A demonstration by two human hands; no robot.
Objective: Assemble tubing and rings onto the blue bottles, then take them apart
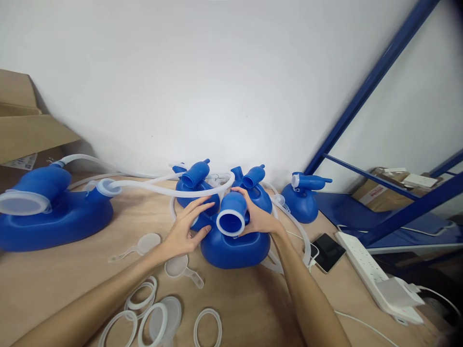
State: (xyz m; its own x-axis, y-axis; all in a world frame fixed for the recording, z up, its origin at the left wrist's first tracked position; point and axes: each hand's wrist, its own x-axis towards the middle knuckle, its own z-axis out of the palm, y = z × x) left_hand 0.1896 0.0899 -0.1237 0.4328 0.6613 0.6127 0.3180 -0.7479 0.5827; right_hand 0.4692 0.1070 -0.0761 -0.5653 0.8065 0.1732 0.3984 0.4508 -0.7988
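Note:
A blue plastic urinal bottle (235, 250) stands on the table before me, its wide neck (231, 205) facing me with a white ring around the mouth. My right hand (258, 214) is closed around the right side of this neck. At the bottle's left, my left hand (188, 226) has its fingers stretched and spread about the short side spout (203, 220), thumb close to the body. Whether it presses on the spout I cannot tell. Left of my forearm lies a clear strap cap (148, 243), and below my left hand another clear strap cap (177, 266).
Loose white rings (208, 327) and clear discs (170, 315) lie in front. Other blue bottles stand at the left (54, 226), behind, and at the right (300, 202), with white hoses (173, 193). A phone (328, 253), power strip (365, 262), blue rack (372, 91) and cardboard box (29, 135) flank the table.

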